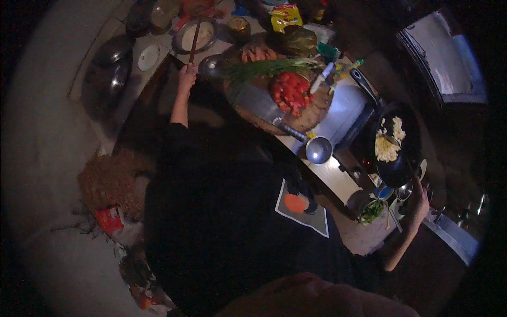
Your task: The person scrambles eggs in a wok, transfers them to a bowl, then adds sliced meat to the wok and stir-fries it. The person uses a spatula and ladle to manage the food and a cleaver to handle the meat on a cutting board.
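My left hand (189, 74) is closed around a slim brown stick (194, 43), which lies across a round metal bowl (176, 44) with pale contents. At the right, my right hand (422, 198) grips a dark utensil handle (414, 176) at the rim of a black wok (390, 172). Cooked scrambled egg (386, 148) lies in the wok, and a curved metal edge shows against it. Between my hands, a round wooden chopping board (317, 113) bears chopped tomato (290, 92), a cleaver blade (255, 99) and green onions (269, 67).
A metal ladle (319, 150) rests at the counter's front edge. A white-handled knife (321, 78) lies by the tomato. Leafy greens (371, 212) sit in a container near the wok. At the back are a yellow packet (286, 18) and a green squash (301, 40). Dark cookware (107, 75) stands left.
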